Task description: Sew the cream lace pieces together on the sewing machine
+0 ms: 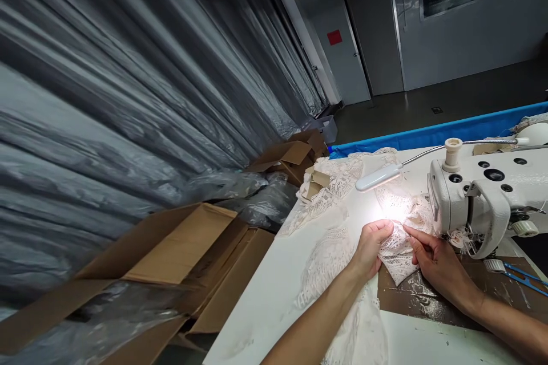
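Both hands hold a piece of pale lace fabric under a bright lamp, just left of the sewing machine's head. My left hand pinches its left side between thumb and fingers. On the right side, my right hand grips it with the index finger stretched along the top. A corner of the lace hangs down between the hands. More lace lies on the white table beneath and left of my left forearm. The machine's needle area is partly hidden by my right hand.
A lamp on a bent neck hangs over the hands. Blue-handled snips lie on a brown plate at right. Open cardboard boxes with plastic bags stand left of the table, beside a silver curtain.
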Action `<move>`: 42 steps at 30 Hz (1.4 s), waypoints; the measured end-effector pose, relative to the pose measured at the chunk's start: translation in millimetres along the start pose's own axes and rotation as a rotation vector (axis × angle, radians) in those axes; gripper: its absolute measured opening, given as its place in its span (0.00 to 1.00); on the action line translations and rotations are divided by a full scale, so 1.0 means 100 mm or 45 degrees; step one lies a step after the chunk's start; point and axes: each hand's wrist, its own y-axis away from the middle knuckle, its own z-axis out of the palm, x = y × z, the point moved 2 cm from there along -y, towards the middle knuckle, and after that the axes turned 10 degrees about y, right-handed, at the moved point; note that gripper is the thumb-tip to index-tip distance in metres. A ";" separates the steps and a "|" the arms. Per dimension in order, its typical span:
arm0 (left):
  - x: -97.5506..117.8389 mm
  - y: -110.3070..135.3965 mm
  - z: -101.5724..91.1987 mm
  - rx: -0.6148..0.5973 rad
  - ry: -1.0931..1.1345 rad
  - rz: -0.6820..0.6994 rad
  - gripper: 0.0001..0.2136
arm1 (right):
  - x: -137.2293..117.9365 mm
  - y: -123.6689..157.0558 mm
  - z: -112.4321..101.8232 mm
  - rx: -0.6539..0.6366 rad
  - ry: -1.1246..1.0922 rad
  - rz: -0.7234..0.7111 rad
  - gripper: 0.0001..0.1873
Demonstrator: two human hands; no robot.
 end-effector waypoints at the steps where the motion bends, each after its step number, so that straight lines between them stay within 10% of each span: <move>1: 0.00 0.00 0.00 -0.006 0.007 -0.008 0.16 | -0.01 0.00 0.00 0.002 0.000 -0.012 0.25; 32: -0.08 -0.02 -0.06 0.034 -0.392 0.299 0.17 | -0.12 0.04 -0.04 0.053 -0.030 -0.138 0.23; 42: 0.13 0.15 0.08 -0.287 -0.642 0.385 0.19 | -0.22 0.14 0.04 0.057 -0.246 -0.209 0.15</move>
